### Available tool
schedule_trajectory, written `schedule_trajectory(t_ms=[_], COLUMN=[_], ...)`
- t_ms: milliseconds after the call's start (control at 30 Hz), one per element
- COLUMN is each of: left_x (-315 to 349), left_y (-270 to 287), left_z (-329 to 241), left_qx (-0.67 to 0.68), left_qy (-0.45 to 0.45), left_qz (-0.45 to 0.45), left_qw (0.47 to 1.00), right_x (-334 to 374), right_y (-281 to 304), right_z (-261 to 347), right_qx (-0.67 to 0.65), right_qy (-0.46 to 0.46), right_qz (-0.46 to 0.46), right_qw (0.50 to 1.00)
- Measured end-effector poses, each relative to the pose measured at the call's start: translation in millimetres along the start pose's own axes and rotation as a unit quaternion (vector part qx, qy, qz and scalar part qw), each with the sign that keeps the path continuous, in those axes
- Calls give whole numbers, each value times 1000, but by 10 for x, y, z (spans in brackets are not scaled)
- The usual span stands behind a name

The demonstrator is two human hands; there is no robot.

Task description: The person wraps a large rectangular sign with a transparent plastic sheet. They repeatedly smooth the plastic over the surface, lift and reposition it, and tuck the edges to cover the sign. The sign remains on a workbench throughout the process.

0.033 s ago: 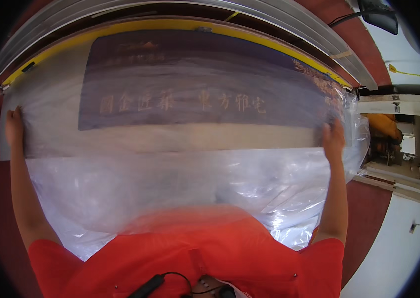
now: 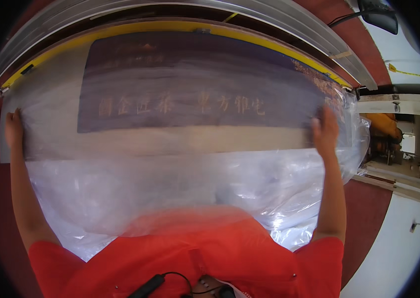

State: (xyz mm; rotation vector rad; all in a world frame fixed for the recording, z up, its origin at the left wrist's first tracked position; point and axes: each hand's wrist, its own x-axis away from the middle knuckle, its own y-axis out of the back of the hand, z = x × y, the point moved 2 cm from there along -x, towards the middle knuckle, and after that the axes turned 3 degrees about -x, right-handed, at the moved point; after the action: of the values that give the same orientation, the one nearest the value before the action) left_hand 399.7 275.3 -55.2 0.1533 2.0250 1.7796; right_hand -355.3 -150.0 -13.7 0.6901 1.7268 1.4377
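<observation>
Clear plastic film point(image 2: 170, 176) stretches across my front, with its loose folds hanging over my red shirt. Through it shows a pale flat panel point(image 2: 269, 136) bearing a large dark rectangle point(image 2: 180, 84) with gold-coloured characters. At the left end of the panel, my left hand point(image 2: 14, 130) is closed, its bent fingers holding the film's edge. My right hand point(image 2: 326, 131) lies over the film near the right end of the dark area. Its fingers point away from me, outstretched and somewhat blurred.
A yellow strip point(image 2: 145, 26) runs along the panel's far side, with a grey metal rail point(image 2: 289, 25) beyond it. More film bunches at the right end. On the right stand a pale frame point(image 2: 383, 105) and a dark orange object point(image 2: 383, 126). The floor is red point(image 2: 369, 208) and white.
My right hand has shifted slightly left, and its fingers have straightened. My left hand stays at about the same spot.
</observation>
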Motion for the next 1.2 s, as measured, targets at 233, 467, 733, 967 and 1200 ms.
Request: schedule_trajectory(t_ms=[233, 467, 733, 967, 1200], left_x=[-157, -352, 490, 94, -622], left_y=[-31, -278, 1204, 1013, 1], left_z=[-60, 934, 676, 489, -993], left_qx=[6, 441, 621, 590, 367], left_qy=[8, 42, -108, 86, -60], left_qz=[20, 65, 263, 10, -66], left_qw=[1000, 894, 730, 803, 926], right_x=[-862, -778, -1235, -1098, -1176], right_y=[-21, 19, -217, 244, -106], right_z=[877, 1642, 1399, 1405, 638], right_qx=[30, -117, -291, -793, -548], right_qy=[38, 162, -22, -106, -210], right_qz=[15, -38, -139, 15, -52], right_qw=[999, 979, 946, 599, 808])
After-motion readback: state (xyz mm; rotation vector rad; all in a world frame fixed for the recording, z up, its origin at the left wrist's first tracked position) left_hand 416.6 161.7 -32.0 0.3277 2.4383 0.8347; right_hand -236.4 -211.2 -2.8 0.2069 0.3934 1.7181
